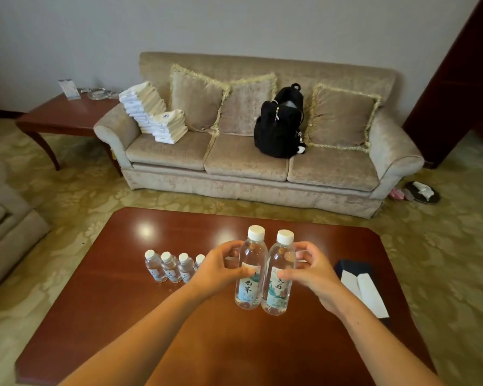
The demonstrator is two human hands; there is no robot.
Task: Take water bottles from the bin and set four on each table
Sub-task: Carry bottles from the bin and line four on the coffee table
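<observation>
In a carpeted lounge with a beige sofa (248, 162), the glossy coffee table (123, 316) carries a row of four small water bottles (176, 267), upright and close together toward its left edge, which looks like this table's full share. Over the table's middle the left hand (218, 271) curls round one bottle (252, 254) and the right hand (313, 271) round a second bottle (280, 257), both upright, touching side by side, apparently lifted off the wood. Held ready as a pair, they seem meant for another surface, perhaps the side table (67, 112) beside the sofa; no bin is in view.
</observation>
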